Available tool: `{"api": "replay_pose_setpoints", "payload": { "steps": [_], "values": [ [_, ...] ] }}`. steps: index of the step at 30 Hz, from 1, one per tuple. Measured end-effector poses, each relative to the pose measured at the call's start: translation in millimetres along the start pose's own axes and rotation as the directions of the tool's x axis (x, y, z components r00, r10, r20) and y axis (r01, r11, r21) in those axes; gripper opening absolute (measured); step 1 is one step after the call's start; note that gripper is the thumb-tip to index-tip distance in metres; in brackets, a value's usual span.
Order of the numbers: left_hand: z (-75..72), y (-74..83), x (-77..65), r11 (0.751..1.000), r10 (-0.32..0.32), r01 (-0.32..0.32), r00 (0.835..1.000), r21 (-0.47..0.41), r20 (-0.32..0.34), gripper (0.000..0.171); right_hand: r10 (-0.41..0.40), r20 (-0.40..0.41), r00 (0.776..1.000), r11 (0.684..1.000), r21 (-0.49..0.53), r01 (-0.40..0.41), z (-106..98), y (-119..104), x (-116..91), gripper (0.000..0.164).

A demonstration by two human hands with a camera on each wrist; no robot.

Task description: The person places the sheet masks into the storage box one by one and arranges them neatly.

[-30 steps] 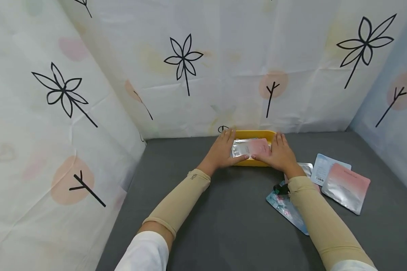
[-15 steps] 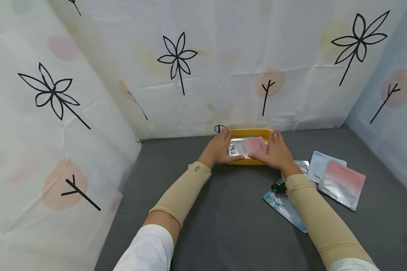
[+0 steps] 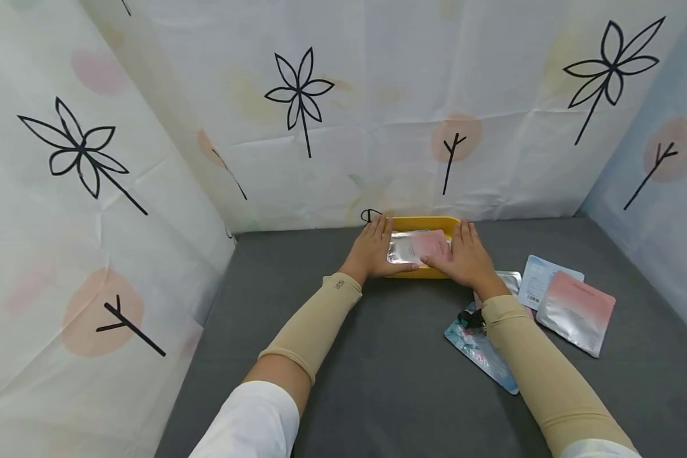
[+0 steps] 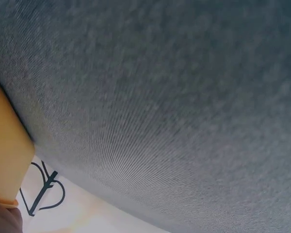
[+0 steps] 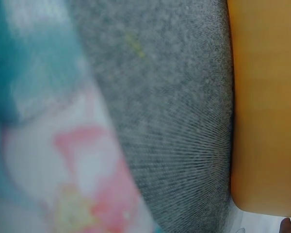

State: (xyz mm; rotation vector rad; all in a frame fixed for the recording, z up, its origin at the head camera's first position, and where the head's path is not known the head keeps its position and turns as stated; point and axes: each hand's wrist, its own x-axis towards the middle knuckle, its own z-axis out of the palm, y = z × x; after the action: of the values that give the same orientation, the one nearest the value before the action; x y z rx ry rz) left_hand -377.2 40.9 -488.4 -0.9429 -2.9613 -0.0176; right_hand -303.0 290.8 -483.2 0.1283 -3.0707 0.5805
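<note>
A yellow plastic box (image 3: pixel 425 222) stands by the back wall in the head view. In it lies a silver and pink sachet (image 3: pixel 418 247); whatever is underneath is hidden. My left hand (image 3: pixel 372 250) rests against the box's left end, fingers straight along it and thumb stretched across the front rim. At the other end my right hand (image 3: pixel 465 256) lies the same way, its thumb reaching over the sachet's lower corner. Each wrist view catches part of the box's outer wall, the left (image 4: pixel 7 145) and the right (image 5: pixel 266 107).
Right of the box, several flat sachets lie on the dark grey table (image 3: pixel 378 381): a pink and silver one (image 3: pixel 575 312), a light blue one (image 3: pixel 541 280) and a blue floral one (image 3: pixel 486 359) partly under my right forearm. Patterned cloth walls (image 3: pixel 378 127) enclose the back and sides.
The head view has shifted slightly. Both hands stay at the ends of the box, and the sachets lie as before.
</note>
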Motion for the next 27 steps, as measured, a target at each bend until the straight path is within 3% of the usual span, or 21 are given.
{"api": "replay_pose_setpoints", "payload": {
  "steps": [5, 22, 27],
  "values": [
    [0.1, 2.1, -1.5, 0.999, -0.032, 0.032, 0.999, 0.02, 0.024, 0.132, -0.004, 0.002, 1.0, 1.0, -0.011, 0.004, 0.1, 0.7, -0.3, 0.126],
    [-7.9, 4.9, -1.5, 0.998, -0.059, 0.059, 0.998, -0.002, 0.009, 0.135, -0.001, -0.036, 0.999, 1.0, -0.004, 0.001, -1.5, 1.8, 0.4, 0.122],
    [-6.4, 7.4, -2.7, 0.997, -0.074, 0.074, 0.996, 0.003, 0.044, 0.136, -0.001, -0.038, 0.999, 1.0, -0.013, 0.001, 2.4, 4.0, -0.6, 0.121]
  ]
}}
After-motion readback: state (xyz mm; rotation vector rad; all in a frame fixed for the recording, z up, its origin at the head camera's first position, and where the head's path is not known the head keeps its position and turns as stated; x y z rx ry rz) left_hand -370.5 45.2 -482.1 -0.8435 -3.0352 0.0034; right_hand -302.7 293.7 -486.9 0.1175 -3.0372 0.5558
